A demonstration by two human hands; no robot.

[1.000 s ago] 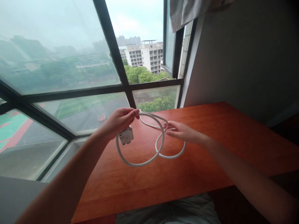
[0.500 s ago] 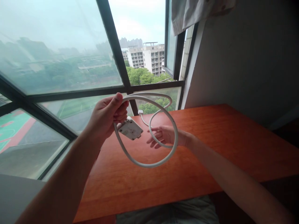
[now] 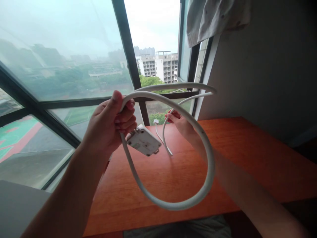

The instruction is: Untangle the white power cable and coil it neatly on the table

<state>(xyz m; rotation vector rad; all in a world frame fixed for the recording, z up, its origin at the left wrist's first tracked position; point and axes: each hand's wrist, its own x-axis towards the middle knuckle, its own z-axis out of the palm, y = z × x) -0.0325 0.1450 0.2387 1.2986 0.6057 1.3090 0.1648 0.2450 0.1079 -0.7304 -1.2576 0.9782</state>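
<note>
A thick white rubbery cable (image 3: 208, 158) is held up in a wide loop above the reddish-brown wooden table (image 3: 247, 155) — its lowest curve hangs nearest the camera. The top of the loop is gripped in the closed left hand (image 3: 109, 127), and a white rectangular power adapter (image 3: 143, 142) is seen just beneath its fingers. Farther off, a thinner white cord (image 3: 164, 138) is pinched in the fingertips of the right hand (image 3: 182, 125), with its end dangling near the tabletop. Beyond, a dark-framed window (image 3: 128, 49) and a pale hanging cloth (image 3: 215, 16) are seen.
</note>
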